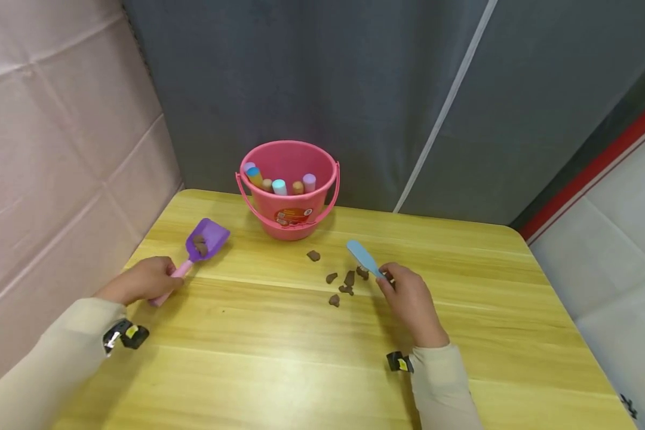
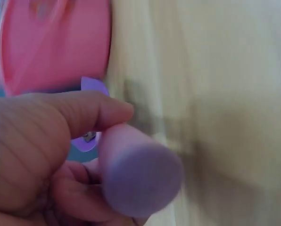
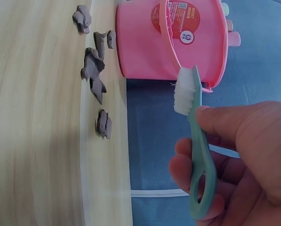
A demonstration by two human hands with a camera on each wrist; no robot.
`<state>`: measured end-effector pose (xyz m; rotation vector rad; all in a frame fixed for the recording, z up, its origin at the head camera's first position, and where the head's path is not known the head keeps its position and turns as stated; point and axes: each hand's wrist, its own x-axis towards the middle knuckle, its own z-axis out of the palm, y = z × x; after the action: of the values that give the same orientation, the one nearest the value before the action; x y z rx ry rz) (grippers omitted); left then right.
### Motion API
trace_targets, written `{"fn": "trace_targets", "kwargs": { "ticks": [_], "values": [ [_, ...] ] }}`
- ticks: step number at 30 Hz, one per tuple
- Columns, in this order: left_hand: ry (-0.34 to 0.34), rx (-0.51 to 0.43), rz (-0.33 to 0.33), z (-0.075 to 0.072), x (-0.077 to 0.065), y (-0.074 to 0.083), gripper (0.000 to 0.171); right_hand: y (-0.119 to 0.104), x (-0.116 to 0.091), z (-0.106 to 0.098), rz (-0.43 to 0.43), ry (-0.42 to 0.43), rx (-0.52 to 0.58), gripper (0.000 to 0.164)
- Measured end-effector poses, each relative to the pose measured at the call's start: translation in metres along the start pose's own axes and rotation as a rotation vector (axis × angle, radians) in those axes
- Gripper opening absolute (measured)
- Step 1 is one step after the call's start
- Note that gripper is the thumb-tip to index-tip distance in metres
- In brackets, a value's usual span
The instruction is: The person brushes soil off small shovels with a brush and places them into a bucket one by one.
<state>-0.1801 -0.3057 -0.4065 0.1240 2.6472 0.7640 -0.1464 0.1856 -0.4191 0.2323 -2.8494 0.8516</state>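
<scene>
My left hand [image 1: 149, 278] grips the pink handle [image 2: 136, 165] of a small purple toy shovel [image 1: 213, 235] at the table's left. A few brown clay-like pieces [image 1: 199, 243] lie in the shovel's scoop. My right hand [image 1: 408, 295] pinches a light blue-green brush [image 3: 200, 141] with short white bristles [image 3: 184, 92]. In the head view the brush [image 1: 362, 255] points up and left, its bristles hidden beneath. Several more brown pieces [image 1: 349, 278] lie scattered on the table just left of the right hand. In the right wrist view those brown pieces [image 3: 92, 66] lie left of the brush.
A pink bucket [image 1: 286, 206] with its handle hanging down stands at the table's back edge, holding several coloured sticks [image 1: 279, 187]. The wooden table [image 1: 279, 358] meets a dark grey curtain [image 1: 301, 71] behind and a pale cloth wall [image 1: 59, 149] on the left.
</scene>
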Motion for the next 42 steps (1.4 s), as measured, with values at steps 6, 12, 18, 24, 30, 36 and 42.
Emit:
{"fn": "trace_targets", "kwargs": {
  "ticks": [6,12,18,24,30,36,42],
  "values": [
    [-0.028,-0.037,0.095,0.051,-0.011,0.060,0.018,-0.008,0.001,0.001,-0.066,0.004,0.003,0.013],
    [-0.005,-0.068,0.168,0.094,-0.005,0.119,0.016,-0.017,0.002,0.010,-0.165,0.011,-0.023,0.017],
    [0.002,-0.181,0.196,0.124,0.003,0.155,0.018,-0.029,0.000,0.022,-0.236,-0.027,-0.047,0.015],
    [-0.032,-0.293,0.212,0.137,0.005,0.171,0.018,-0.032,-0.003,0.030,-0.275,-0.066,-0.080,0.015],
    [-0.046,-0.330,0.205,0.140,0.003,0.177,0.019,-0.025,-0.003,0.029,-0.187,-0.054,-0.070,0.016],
    [-0.067,-0.337,0.189,0.140,0.001,0.175,0.020,-0.019,0.000,0.021,-0.141,-0.017,-0.073,0.020],
    [-0.073,-0.324,0.180,0.139,0.000,0.172,0.019,-0.016,0.003,0.015,-0.063,0.040,-0.107,0.018]
  ]
}}
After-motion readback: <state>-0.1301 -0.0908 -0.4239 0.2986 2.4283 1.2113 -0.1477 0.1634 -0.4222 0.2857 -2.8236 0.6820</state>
